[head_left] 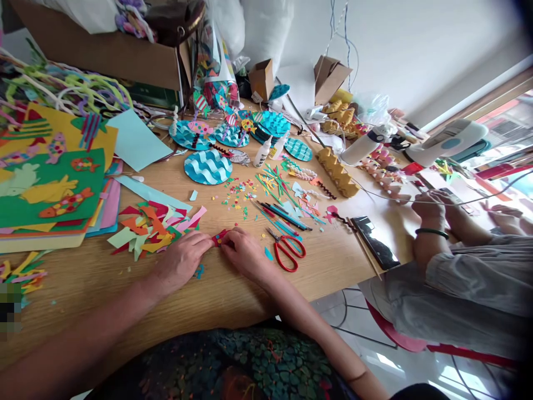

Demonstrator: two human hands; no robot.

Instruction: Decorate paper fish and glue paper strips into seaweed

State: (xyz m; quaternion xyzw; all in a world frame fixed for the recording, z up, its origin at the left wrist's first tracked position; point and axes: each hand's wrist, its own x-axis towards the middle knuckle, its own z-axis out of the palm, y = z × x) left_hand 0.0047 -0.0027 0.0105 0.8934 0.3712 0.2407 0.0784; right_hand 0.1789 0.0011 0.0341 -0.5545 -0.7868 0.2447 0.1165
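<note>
Between my two hands is a small red paper cut-out [219, 238] with coloured dots, low over the table. My left hand [183, 258] pinches its left end, and my right hand [245, 253] has its fingers closed on the right end. My fingers cover much of the cut-out, so its full outline is hidden. A heap of coloured paper scraps [154, 228] lies just beyond my left hand. To the right of my right hand are red-handled scissors [289, 251], and small blue paper bits [200, 271] lie below the cut-out.
Blue wavy paper discs [208, 166] and white glue bottles [262, 152] stand farther back. Pens [283, 215] and thin paper strips [275, 186] lie right of centre. A paper stack [50, 194] is at left. Beside a black phone [375, 241], another person's hands [431, 208] rest at right.
</note>
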